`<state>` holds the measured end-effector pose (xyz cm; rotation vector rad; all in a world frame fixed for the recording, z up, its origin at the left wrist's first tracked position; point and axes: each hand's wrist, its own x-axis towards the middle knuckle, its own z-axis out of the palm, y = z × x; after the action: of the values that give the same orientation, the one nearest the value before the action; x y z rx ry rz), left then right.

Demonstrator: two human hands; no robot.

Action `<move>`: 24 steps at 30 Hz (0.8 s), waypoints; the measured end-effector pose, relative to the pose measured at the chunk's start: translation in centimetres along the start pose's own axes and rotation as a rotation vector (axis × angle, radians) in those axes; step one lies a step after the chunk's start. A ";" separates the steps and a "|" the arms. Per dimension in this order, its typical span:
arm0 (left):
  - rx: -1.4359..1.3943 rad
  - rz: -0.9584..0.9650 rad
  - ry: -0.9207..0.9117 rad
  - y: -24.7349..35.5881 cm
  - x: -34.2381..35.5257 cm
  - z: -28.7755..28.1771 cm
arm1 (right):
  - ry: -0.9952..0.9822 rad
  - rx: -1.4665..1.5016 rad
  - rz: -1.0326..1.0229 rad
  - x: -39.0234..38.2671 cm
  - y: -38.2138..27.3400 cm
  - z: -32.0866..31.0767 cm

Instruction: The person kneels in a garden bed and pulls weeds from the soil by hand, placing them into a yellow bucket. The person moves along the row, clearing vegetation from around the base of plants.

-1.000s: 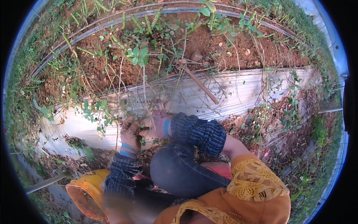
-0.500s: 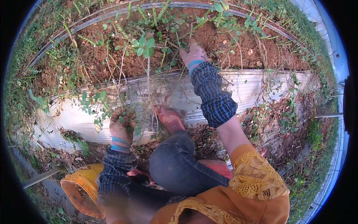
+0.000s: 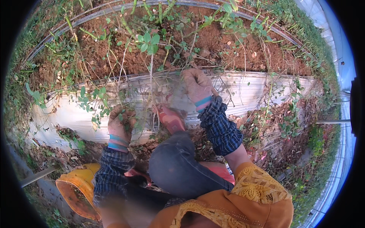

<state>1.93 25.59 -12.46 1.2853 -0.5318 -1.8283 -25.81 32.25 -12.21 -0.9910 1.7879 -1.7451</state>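
My left hand (image 3: 121, 124), in a soiled glove with a striped cuff, is closed round a bunch of leafy stems (image 3: 93, 99) over the pale plastic sheet. My right hand (image 3: 197, 84), gloved alike, is curled shut at the edge between soil and sheet. Thin dry stems (image 3: 230, 88) stick out beside it and seem to be in its grip, though its fingers hide most of the hold. A sprig with broad green leaves (image 3: 149, 43) rises from the bed between and beyond my hands.
Beyond the pale plastic sheet (image 3: 57, 117) lies a red soil bed (image 3: 224, 49) with cut green stalks and a long pipe (image 3: 182, 3). My shoe (image 3: 170, 118) rests on the sheet. A yellow bucket (image 3: 78, 188) lies tipped at lower left; a metal pole (image 3: 40, 175) is near it.
My right hand has drawn back from the soil toward me, and thin stems now show beside it. The left hand keeps its hold in nearly the same place.
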 end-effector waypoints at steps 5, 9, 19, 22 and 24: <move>0.061 -0.079 -0.043 -1.1 -0.5 0.8 | -0.053 -0.251 -0.145 -3.6 0.1 4.1; 0.031 -0.044 -0.076 -0.9 -0.8 0.5 | 0.298 -0.551 -0.114 3.3 1.7 1.5; 0.073 -0.079 -0.111 -0.5 -0.7 1.0 | -0.069 -0.017 0.133 1.6 2.8 2.2; 0.041 -0.085 -0.115 -1.1 -0.7 1.3 | -0.312 -0.019 -0.051 -5.1 2.8 7.2; -0.013 -0.055 -0.136 -1.6 -0.8 1.3 | -0.649 -0.188 -0.130 -6.3 2.7 9.4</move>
<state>0.21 26.99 -12.69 1.1827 -0.5613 -1.9720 -15.25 30.58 -16.86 -1.5620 1.4906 -1.1322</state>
